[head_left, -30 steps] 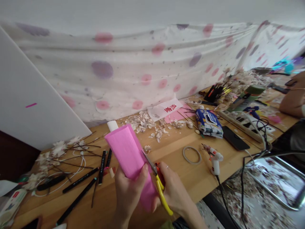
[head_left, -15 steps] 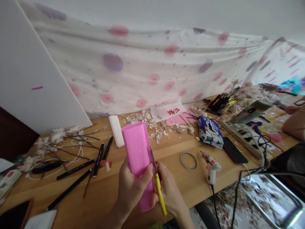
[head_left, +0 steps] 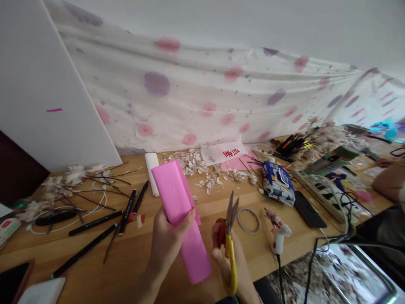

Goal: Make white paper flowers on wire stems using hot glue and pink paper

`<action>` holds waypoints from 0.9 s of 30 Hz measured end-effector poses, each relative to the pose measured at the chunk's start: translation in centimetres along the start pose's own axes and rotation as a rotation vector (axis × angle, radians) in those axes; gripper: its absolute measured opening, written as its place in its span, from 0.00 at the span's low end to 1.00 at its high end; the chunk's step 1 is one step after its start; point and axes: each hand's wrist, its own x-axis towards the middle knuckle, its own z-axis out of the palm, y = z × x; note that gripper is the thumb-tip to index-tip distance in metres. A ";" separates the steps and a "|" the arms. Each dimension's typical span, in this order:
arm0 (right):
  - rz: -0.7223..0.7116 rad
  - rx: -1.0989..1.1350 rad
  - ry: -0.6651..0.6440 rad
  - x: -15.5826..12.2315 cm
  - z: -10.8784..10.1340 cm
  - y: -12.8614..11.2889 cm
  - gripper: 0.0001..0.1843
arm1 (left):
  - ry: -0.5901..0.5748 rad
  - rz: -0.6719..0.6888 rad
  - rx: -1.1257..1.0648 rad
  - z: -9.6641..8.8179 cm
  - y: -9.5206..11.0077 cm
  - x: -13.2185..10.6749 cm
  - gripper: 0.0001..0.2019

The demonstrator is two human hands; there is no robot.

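My left hand point(head_left: 169, 242) is closed round a folded pink crepe paper roll point(head_left: 177, 202), held tilted above the wooden table point(head_left: 104, 270). My right hand point(head_left: 226, 257) grips scissors point(head_left: 230, 236) with red and yellow handles. The blades point up and stand slightly apart, a short way right of the pink paper and clear of it. A white paper roll point(head_left: 152, 173) lies on the table behind the pink one.
Black markers point(head_left: 95, 223) and twig flowers point(head_left: 72, 181) lie left. Paper petals point(head_left: 202, 169), a tape ring point(head_left: 249, 219), glue gun point(head_left: 278, 232), tissue pack point(head_left: 276, 181), phone point(head_left: 309, 209) and power strip point(head_left: 319, 185) lie right. Another person's arm point(head_left: 387, 179) rests far right. A white board point(head_left: 34, 97) leans left.
The scissors have come away from the pink paper to the right, blades now pointing up. The left hand has tilted the paper leftward.
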 end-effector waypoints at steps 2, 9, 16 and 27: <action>0.020 0.033 0.059 0.4 0.2 -0.7 0.23 | -0.068 -0.025 0.025 -0.1 -0.4 0.3 0.16; 0.082 0.220 0.104 2.2 1.9 -2.8 0.18 | -0.191 -0.162 -0.061 -0.4 -2.4 0.3 0.22; 0.125 0.264 0.138 2.0 2.6 -1.5 0.19 | -0.284 -0.587 -0.482 -2.0 -2.0 0.1 0.15; 0.161 0.186 0.060 0.3 0.5 0.1 0.26 | -0.214 -0.325 -0.290 -1.9 -2.3 1.6 0.17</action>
